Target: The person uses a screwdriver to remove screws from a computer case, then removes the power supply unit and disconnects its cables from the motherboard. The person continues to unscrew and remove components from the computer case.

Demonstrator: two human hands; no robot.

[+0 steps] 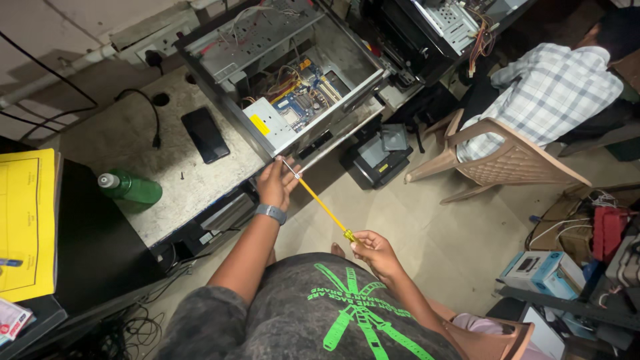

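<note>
Mid-frame, my right hand (377,252) closes on the handle end of the long yellow-handled screwdriver (320,203) while my left hand (276,183) pinches its metal tip at the open grey computer case (293,80) corner — light, stiff, likely slick-handled; best held at the handle.

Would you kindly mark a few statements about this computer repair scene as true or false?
1. The right hand holds the yellow screwdriver by its handle end. True.
2. The left hand is on the green bottle. False: it steadies the screwdriver's tip at the computer case.
3. The case is open, its blue board showing. True.
4. The phone lies on the floor. False: it lies on the table.
</note>
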